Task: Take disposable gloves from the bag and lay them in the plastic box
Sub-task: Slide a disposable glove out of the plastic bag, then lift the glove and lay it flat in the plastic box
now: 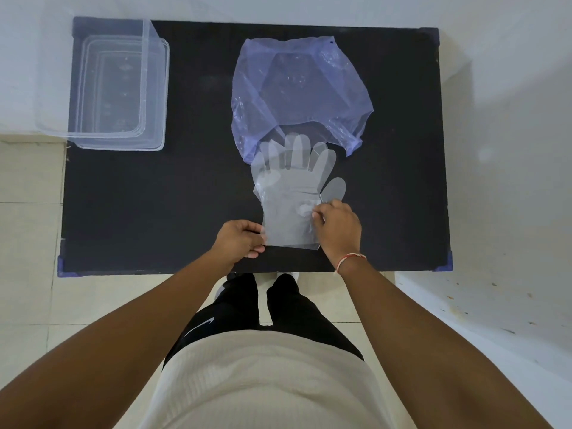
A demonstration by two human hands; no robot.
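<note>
Both forearms reach out over the near edge of the dark table (154, 196). At the left hand (240, 238), the fingers (256, 248) are pressed together in a pinch on the near left corner of the cuff of the disposable gloves (291, 196). At the right hand (339, 226), the fingers (317, 215) pinch the film at the right edge of the palm area, where it puckers.

From there the gloves lie flat on the table, cuffs toward the person, glove fingertips fanned at the mouth of the bluish bag (301, 88); several outlines overlap, so it looks like a small stack rather than one sheet.

Judging by its look, this film is almost weightless, limp and clingy: it should sag, fold and stick to its neighbours, and any draught could lift it. Holding two spread points along the cuff seems the sound grip for keeping it flat.

Well apart, the clear plastic box (154, 97) sits at the far left corner of the table.
</note>
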